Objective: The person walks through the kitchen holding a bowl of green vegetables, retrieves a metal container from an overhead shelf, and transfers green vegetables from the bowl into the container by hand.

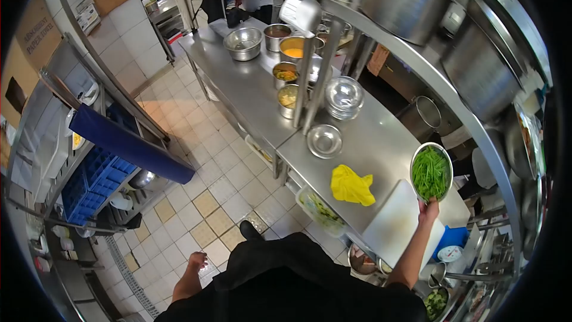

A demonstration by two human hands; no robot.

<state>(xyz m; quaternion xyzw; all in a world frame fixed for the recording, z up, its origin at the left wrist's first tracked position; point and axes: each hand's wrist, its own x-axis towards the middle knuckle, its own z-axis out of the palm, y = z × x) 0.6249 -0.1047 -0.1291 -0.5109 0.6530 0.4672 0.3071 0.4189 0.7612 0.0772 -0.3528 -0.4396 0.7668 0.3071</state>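
Note:
My right hand (428, 207) grips the near rim of a round metal bowl (450, 174), thumb on the edge. Long, thin-cut green vegetables (430, 172) fill the bowl, which is over the far right part of the steel counter. Just below it lies a white cutting board (398, 220). A crumpled yellow cloth (351, 185) rests on the counter to the left of the board. My left hand (198, 260) hangs over the tiled floor at my side, holding nothing, its fingers loosely bent and slightly apart.
Stacked metal bowls (344, 96) and a shallow metal dish (325, 141) sit on the steel counter (262, 107). Several pots of food stand farther back. Large pots (405, 3) line the overhead shelf. A rack with blue crates (98, 182) is at left. A person works at the back.

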